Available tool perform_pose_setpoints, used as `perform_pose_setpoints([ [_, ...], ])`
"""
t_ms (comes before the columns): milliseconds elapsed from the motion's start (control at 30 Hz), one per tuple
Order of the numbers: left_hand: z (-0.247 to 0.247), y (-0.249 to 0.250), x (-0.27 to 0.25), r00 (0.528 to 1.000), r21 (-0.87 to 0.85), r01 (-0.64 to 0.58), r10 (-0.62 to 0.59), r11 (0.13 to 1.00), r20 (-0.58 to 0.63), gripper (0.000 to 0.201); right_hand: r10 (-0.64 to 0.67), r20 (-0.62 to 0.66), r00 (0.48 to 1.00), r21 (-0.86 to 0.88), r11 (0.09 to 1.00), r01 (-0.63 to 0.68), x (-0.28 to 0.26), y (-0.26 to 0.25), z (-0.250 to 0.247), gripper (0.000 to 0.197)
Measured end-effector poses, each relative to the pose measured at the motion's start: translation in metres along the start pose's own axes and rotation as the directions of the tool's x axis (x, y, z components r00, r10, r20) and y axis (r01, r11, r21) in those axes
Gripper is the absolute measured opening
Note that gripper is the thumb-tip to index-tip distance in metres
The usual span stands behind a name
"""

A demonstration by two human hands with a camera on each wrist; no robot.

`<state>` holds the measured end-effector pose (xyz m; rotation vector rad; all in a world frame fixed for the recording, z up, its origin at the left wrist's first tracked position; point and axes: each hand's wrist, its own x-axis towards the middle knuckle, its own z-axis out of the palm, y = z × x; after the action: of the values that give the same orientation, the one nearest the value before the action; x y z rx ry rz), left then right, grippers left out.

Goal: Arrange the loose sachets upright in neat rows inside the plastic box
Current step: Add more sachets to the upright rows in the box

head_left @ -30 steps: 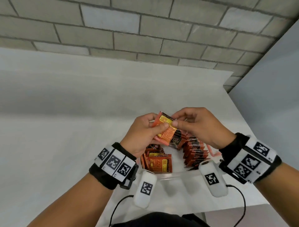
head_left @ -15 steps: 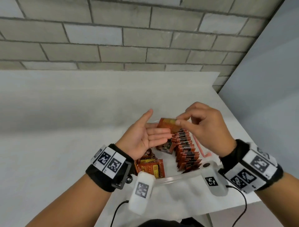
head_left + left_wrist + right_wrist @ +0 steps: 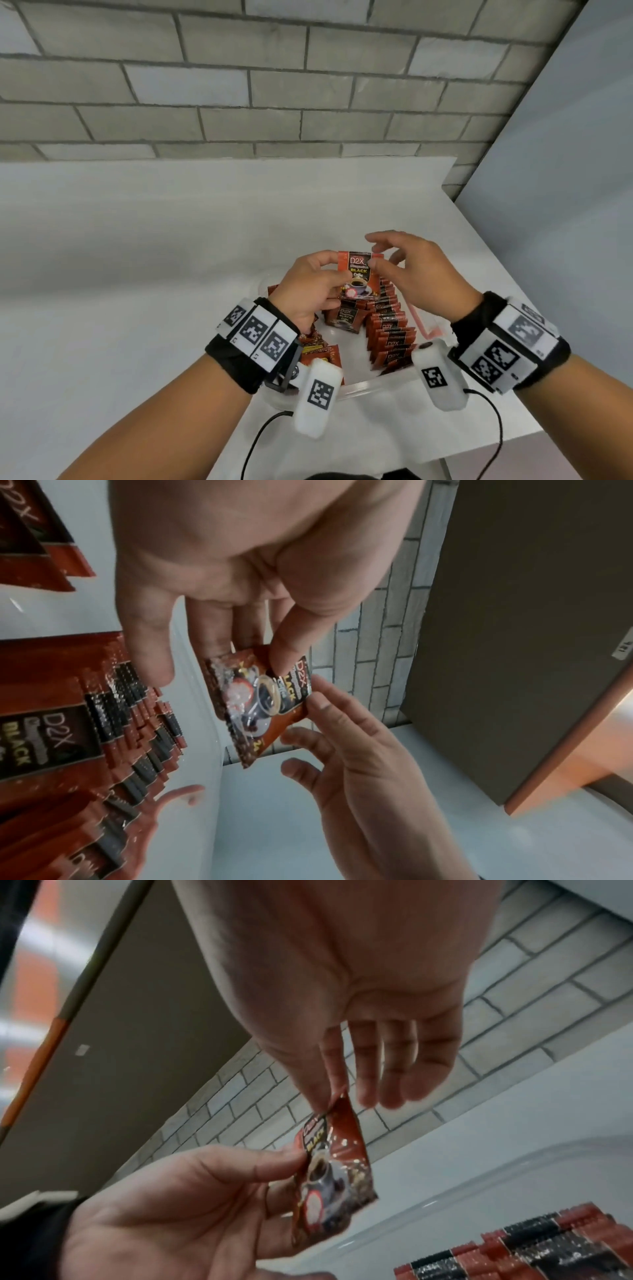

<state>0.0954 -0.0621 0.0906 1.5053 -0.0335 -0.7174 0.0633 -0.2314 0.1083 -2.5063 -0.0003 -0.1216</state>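
Above the clear plastic box on the white table, the left hand pinches one sachet upright, its printed face (a cup of black coffee) toward the person. The right hand pinches the sachet's upper right corner between thumb and forefinger, the other fingers loose. Below them a row of sachets stands on edge along the box's right side. A few loose sachets lie at the near left, partly hidden by the left wrist band. A gray brick wall rises behind the table.
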Motion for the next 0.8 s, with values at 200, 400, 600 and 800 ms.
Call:
perform_pose_setpoints([
  [200,0.004,0.0,0.003,0.988,-0.131,0.116,-0.127,0.985,-0.083,0.039,0.126,0.191,0.974,0.016,0.991,-0.131,0.011,0.005,-0.006,0.007],
  [400,0.001,-0.011,0.01,0.965,-0.235,0.199,-0.232,0.951,-0.119,0.027,0.17,0.4,0.901,-0.203,0.975,-0.094,0.008,0.003,0.017,0.007],
  [600,-0.003,-0.014,0.012,0.952,-0.268,0.235,-0.277,0.934,-0.13,0.027,0.174,0.45,0.876,-0.391,0.92,0.018,0.013,0.003,0.041,0.008],
  [800,-0.006,-0.013,0.007,0.949,-0.236,0.265,-0.295,0.935,-0.106,0.029,0.192,0.48,0.856,-0.54,0.834,0.115,0.016,0.001,0.05,0.008],
])
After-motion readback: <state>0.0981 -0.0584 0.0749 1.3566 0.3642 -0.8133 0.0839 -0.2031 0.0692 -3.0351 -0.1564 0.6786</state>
